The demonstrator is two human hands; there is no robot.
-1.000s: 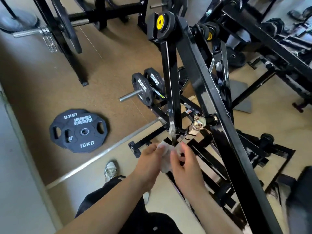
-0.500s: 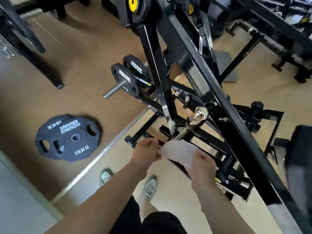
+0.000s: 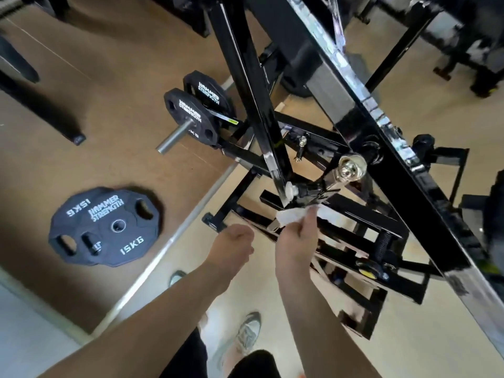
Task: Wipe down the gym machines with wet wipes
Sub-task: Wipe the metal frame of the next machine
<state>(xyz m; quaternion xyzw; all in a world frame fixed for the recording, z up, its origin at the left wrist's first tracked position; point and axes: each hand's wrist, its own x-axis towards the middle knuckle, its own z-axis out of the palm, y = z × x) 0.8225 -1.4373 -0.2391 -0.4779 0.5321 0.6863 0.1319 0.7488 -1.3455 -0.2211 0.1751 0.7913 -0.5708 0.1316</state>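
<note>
Brown rubber matting (image 3: 109, 105) covers the gym floor out beyond the left hand, and paler flooring runs under both arms. More black equipment stands far off past the right hand, too blurred to make out.

One big black machine (image 3: 362, 222) fills most of the view ahead of the hands. Its wide glossy beam (image 3: 425, 208) slants across above and to the outside of the right hand. A narrower upright bar (image 3: 256, 110) comes down to a joint just above that hand's fingertips. Two weight plates (image 3: 191, 115) sit on a steel peg well ahead of the left hand, and a loose plate (image 3: 106, 227) marked 15KG lies flat on the matting to that hand's outside.

The right hand (image 3: 297, 241) pinches a crumpled white wipe (image 3: 291, 215) between thumb and fingers. It holds the wipe up against the frame right below the foot of the upright bar. The left hand (image 3: 231, 246) hangs just beside it, not touching, fingers curled loosely under with nothing showing in them. A shiny metal knob (image 3: 351, 166) sticks out a little above and beyond the right hand.

As for progress, the job looks to be in the middle of this machine. The wipe is at the low joint, so that spot is the part in hand. Glare on the beam makes it impossible to tell which surfaces are already clean. The knob, the plates and the lower rails look likely to need a pass, and the far equipment probably does too.
</note>
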